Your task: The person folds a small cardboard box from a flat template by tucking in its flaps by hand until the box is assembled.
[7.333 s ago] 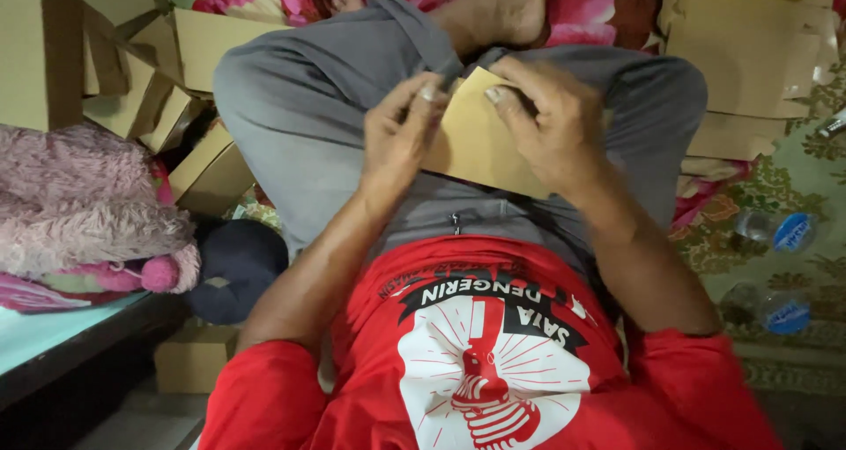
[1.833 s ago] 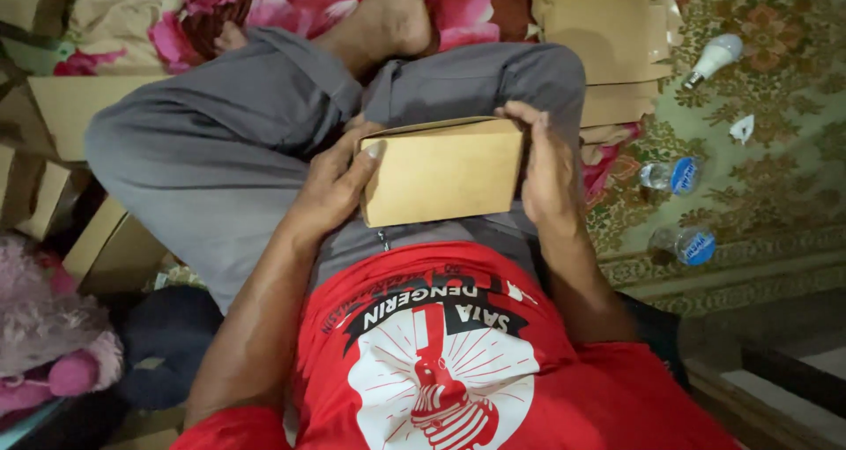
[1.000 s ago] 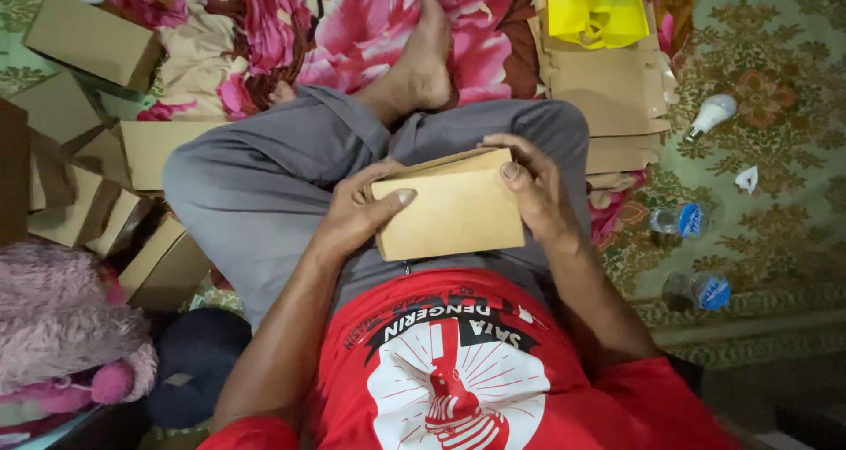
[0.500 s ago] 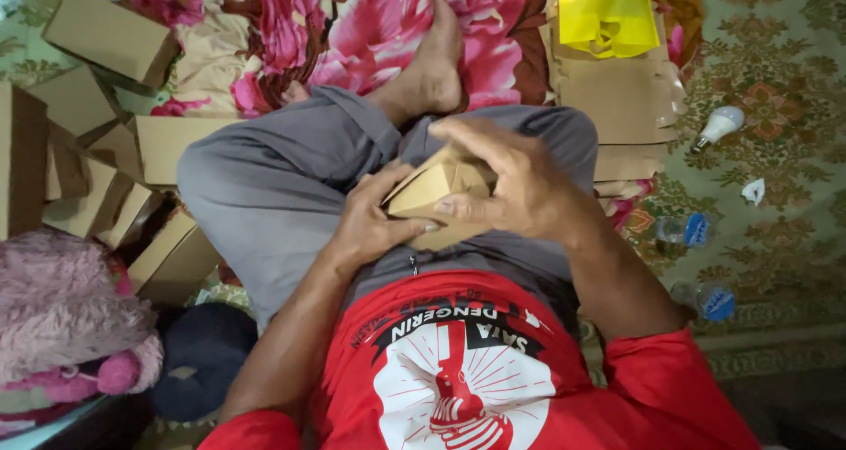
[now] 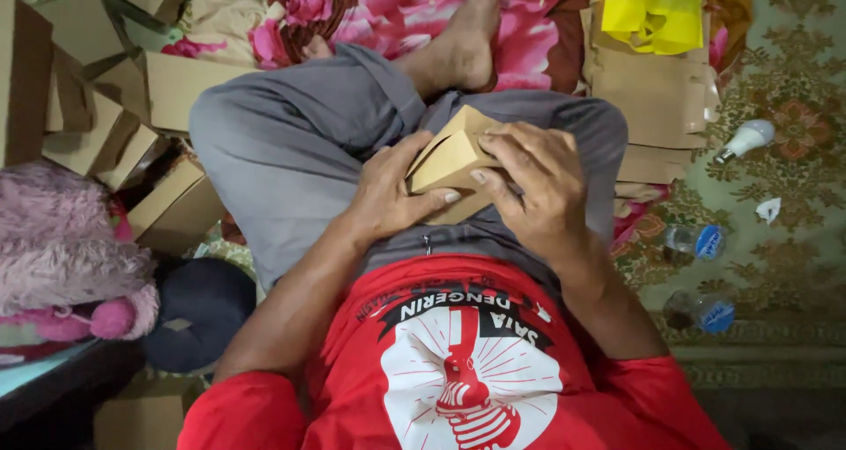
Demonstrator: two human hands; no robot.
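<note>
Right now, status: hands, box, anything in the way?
Left hand and right hand both gripping small brown cardboard box, half-folded, over the lap. Flat cardboard stack to the right, apart. Nothing blocking.

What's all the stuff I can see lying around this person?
Cardboard box: one, brown, partly folded, held in both hands on the lap.
Folded boxes: several, brown, piled at left.
Flat cardboard sheets: a stack, brown, upper right.
Plastic bag: one, yellow, on that stack.
Light bulb: one, white, on the carpet at right.
Water cups: two, clear with blue lids, on the carpet.
Floral cloth: pink, behind the legs.
Fluffy fabric: pink, far left.
Left hand: grips the box's left side.
Right hand: presses its top.
</note>
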